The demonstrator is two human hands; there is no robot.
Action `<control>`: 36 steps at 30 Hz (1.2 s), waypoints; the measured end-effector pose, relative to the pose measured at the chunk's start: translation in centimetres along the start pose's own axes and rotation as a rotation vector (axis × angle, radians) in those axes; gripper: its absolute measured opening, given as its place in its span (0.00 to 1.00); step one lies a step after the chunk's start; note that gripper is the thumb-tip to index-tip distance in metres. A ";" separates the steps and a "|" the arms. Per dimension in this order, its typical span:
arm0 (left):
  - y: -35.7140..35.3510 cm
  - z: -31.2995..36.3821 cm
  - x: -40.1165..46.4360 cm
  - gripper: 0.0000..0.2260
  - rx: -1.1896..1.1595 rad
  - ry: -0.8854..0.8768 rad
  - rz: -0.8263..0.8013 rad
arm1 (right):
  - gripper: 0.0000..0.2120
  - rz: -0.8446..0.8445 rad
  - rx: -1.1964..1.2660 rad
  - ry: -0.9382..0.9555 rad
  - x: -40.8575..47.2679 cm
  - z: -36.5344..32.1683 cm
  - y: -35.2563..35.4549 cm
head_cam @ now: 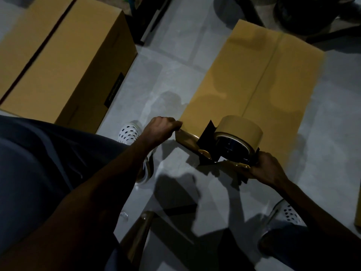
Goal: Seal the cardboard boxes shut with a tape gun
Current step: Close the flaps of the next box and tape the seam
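At five o'clock from the flat tan cardboard box (254, 79) on the grey floor (166, 61), the right hand (267, 169) curls round the handle of the black tape gun with its tan roll (234, 139), while the left hand (160, 128) at nine o'clock pinches the free tape end (185, 138). The gun looks light and rigid; the tape is thin and sticky, best held by its edge.

Black tape gun (224, 147) with tan roll, beside flat cardboard box (254, 79)
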State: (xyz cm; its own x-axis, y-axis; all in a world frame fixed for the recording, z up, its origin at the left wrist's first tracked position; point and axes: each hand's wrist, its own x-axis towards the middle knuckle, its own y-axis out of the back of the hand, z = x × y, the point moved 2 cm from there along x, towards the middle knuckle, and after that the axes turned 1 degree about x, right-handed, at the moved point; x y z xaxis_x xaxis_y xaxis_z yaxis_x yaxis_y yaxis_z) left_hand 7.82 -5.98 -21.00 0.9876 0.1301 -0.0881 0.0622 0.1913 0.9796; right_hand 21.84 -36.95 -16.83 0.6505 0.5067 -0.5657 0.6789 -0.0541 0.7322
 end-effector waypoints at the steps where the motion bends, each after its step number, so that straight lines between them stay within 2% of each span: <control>1: 0.2 -0.1 0.1 0.13 0.008 0.024 0.009 | 0.16 -0.005 0.015 0.012 0.0 -0.6 0.0; 6: 1.1 -0.7 1.3 0.16 0.047 0.160 0.038 | 0.19 0.010 0.109 0.096 0.4 -3.2 -0.2; 9: 1.2 -0.9 1.5 0.17 0.066 0.154 0.025 | 0.11 0.012 0.167 0.095 0.5 -2.8 -0.1; 11: 1.1 -1.0 1.5 0.17 0.078 0.152 0.015 | 0.06 0.012 0.165 0.085 0.3 -2.1 0.0; 15: 1.0 -0.9 1.5 0.17 0.087 0.149 0.031 | 0.15 0.025 0.118 0.027 -1.6 1.0 0.6; 18: 0.7 -0.9 1.4 0.16 0.062 0.162 0.030 | 0.11 0.045 0.146 -0.077 -3.7 4.8 1.5; 20: 0.9 -0.9 1.4 0.14 0.069 0.156 0.029 | 0.09 0.059 0.146 -0.115 -4.9 6.4 1.8; 23: 1.7 -0.4 1.5 0.06 0.074 0.143 0.041 | 0.12 0.069 0.144 -0.131 -5.5 7.2 1.4; 25: 1.4 -0.1 1.8 0.08 0.082 0.102 0.016 | 0.07 0.057 0.123 -0.122 -5.2 7.3 1.1; 28: 0.0 0.8 2.4 0.22 0.126 -0.099 -0.037 | 0.06 0.031 0.162 -0.089 -4.8 7.5 1.1; 31: -1.1 3.0 3.7 0.30 0.085 -0.229 -0.086 | 0.06 0.020 0.167 -0.082 -4.6 7.6 1.1; 36: -2.2 6.9 5.2 0.29 0.118 -0.367 -0.151 | 0.13 0.009 0.113 -0.117 -4.4 8.1 0.9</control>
State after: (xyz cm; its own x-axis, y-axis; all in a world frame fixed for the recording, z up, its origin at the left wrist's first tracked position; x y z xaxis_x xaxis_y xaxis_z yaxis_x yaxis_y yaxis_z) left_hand 13.82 -12.45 -22.33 0.9507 -0.2507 -0.1826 0.2050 0.0662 0.9765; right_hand 22.32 -46.23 -16.75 0.6879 0.4021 -0.6042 0.7022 -0.1581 0.6943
